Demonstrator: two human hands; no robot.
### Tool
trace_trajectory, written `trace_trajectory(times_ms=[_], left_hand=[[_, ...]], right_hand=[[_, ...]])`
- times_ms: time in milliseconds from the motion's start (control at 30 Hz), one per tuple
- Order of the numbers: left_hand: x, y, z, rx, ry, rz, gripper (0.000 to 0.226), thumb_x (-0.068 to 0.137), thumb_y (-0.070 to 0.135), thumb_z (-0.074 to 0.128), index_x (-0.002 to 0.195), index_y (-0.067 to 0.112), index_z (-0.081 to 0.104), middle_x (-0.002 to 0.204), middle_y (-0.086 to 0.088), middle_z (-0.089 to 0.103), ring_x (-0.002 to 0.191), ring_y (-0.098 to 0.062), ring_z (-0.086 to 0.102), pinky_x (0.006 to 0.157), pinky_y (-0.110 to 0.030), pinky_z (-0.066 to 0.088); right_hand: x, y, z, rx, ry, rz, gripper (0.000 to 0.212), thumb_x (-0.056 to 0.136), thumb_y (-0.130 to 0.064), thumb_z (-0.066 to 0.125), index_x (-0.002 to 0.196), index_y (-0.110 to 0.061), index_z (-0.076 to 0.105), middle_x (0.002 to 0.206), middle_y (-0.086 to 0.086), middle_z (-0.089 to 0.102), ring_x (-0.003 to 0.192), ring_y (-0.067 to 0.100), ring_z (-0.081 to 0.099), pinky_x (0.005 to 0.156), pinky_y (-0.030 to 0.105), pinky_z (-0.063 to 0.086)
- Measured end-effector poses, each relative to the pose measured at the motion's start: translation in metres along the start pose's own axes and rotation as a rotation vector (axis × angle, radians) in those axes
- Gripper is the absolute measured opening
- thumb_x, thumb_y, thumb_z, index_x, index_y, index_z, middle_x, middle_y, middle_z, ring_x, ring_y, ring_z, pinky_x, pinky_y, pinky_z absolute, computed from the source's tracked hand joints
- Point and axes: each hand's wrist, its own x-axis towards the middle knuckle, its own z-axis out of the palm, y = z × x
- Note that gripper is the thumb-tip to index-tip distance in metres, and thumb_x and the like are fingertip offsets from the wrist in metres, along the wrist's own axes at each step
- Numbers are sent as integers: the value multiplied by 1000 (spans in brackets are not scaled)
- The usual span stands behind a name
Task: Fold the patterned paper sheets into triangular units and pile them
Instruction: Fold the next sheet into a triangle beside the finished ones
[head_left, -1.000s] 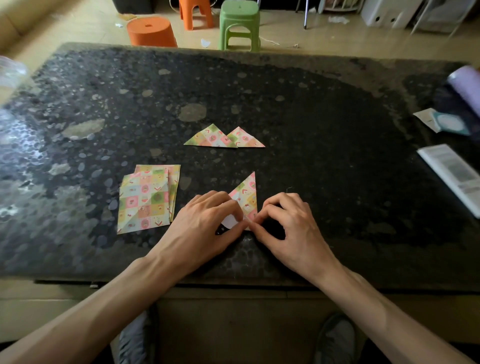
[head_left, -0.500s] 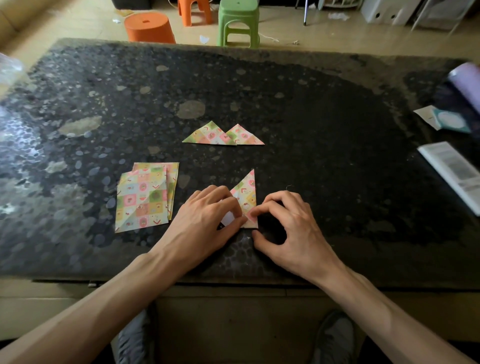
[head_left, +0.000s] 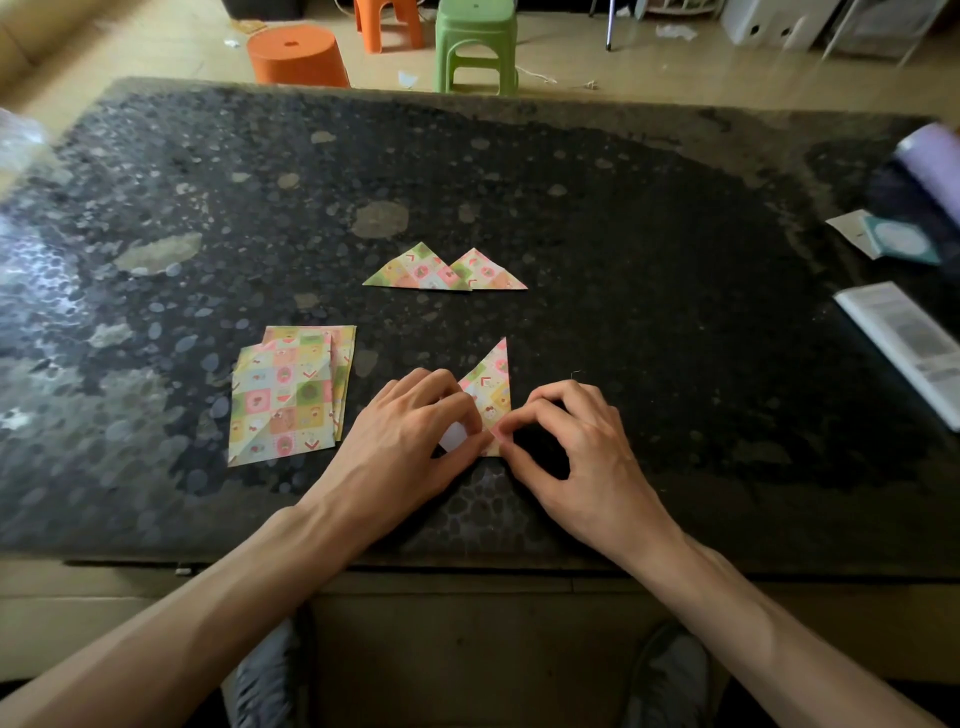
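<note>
A half-folded patterned paper triangle (head_left: 492, 382) lies on the dark stone table (head_left: 649, 312) near its front edge, one point aimed away from me. My left hand (head_left: 410, 441) covers its left part and pinches it at the lower edge, a white underside showing under the fingers. My right hand (head_left: 576, 441) pinches the lower right corner with curled fingertips. A stack of flat patterned sheets (head_left: 288, 395) lies to the left. Two finished triangles (head_left: 441, 273) sit side by side, overlapping, farther back at the centre.
A white leaflet (head_left: 904, 343), a teal-and-white card (head_left: 893, 241) and a lilac roll (head_left: 935, 156) lie at the table's right edge. An orange tub (head_left: 296, 54), an orange stool (head_left: 387, 21) and a green stool (head_left: 475, 44) stand on the floor beyond.
Both hands stay on the triangle's lower edge; the fingertips have shifted slightly along the fold. The paper and the other piles have not moved.
</note>
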Motion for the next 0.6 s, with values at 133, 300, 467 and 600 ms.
trace_trajectory(times_ms=[133, 300, 467, 600], left_hand=[[0, 0, 0, -3, -2, 0, 16, 95, 41, 71, 94, 25, 67, 101, 10, 57, 96, -11, 54, 83, -35, 50], [-1, -1, 1, -16, 5, -6, 17, 95, 41, 71, 94, 25, 68, 104, 9, 56, 97, -11, 54, 84, -36, 50], [-1, -1, 0, -72, 5, -30, 23, 92, 37, 74, 109, 24, 66, 110, 8, 56, 104, -13, 56, 89, -36, 50], [3, -5, -4, -153, 25, -92, 22, 92, 33, 74, 110, 23, 67, 112, 10, 56, 107, -11, 56, 91, -27, 47]], right_hand=[[0, -1, 0, 5, -1, 15, 19, 96, -44, 67, 109, -32, 71, 116, -16, 52, 119, 4, 45, 99, 26, 39], [0, -2, 1, 7, 12, 20, 18, 96, -43, 66, 108, -32, 71, 115, -16, 52, 118, 4, 45, 98, 27, 39], [0, -3, 2, 0, 16, 23, 17, 95, -43, 67, 108, -32, 71, 115, -15, 52, 118, 5, 46, 97, 28, 41], [0, -4, 2, -7, 11, 28, 15, 95, -42, 68, 107, -33, 70, 115, -16, 51, 119, 6, 46, 97, 28, 40]])
